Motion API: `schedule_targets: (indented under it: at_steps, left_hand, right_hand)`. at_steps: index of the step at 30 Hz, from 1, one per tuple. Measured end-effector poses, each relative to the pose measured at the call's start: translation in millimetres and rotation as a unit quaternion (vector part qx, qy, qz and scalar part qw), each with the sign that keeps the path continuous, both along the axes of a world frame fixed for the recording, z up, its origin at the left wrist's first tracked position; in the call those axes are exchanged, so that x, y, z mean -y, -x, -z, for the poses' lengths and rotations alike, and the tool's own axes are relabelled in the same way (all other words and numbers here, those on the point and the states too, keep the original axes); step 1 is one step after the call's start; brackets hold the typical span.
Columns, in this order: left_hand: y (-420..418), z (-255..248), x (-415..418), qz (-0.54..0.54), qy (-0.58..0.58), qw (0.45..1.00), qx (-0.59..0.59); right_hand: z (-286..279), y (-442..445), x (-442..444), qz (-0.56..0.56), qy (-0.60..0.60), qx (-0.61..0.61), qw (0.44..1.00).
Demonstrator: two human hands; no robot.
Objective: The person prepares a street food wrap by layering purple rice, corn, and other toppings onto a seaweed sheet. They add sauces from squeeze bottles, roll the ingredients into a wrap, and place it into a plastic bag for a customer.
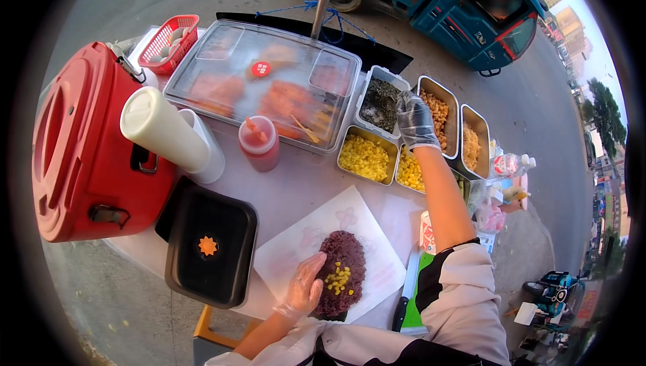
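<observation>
My left hand (304, 285), in a clear plastic glove, rests at the left edge of a flattened oval of purple rice (356, 260). Its thumb is apart from the fingers and it holds nothing. Yellow corn kernels (339, 279) lie on the rice, which is spread over a white paper sheet (287, 255). Reaching forward, my right hand (418, 121) wears a dark glove with a clear one over it. It is at the right rim of a tub of dark seaweed flakes (378, 103). Its fingers are bent, and whether they pinch anything is hidden.
Metal tins hold chopped yellow food (367, 156), corn (410, 169), brown pieces (438, 113) and floss (471, 146). A knife (406, 290) lies by a green board (424, 293). Leftward stand a sauce bottle (259, 144), black tray (212, 255) and red insulated container (101, 149). A lidded box (262, 93) sits behind.
</observation>
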State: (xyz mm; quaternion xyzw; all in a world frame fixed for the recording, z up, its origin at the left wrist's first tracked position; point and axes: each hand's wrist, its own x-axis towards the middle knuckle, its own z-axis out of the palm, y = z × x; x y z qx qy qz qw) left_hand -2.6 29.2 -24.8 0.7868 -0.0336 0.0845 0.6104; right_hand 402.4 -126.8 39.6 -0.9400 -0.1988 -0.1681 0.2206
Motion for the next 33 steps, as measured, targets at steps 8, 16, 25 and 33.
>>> schedule_targets:
  at_steps: [8, 16, 25, 33]
  left_hand:
    - [1.1, 1.0, 0.7, -0.005, -0.005, 1.000, 0.003]
    - [1.6, 0.0, 2.0, -0.013, -0.018, 1.000, 0.013]
    - [6.9, 0.8, 3.3, -0.023, -0.037, 0.999, 0.001]
    - [5.0, 8.6, 3.1, -0.027, 0.004, 1.000, 0.012]
  right_hand:
    - [49.0, 31.1, 1.0, 0.089, -0.393, -0.234, 0.885]
    - [41.9, 42.4, -1.8, 0.196, -0.515, -0.176, 0.816]
    - [1.2, 135.1, 36.0, 0.117, -0.665, -0.206, 0.708]
    - [11.7, 347.0, 67.0, 0.168, -0.619, -0.344, 0.685]
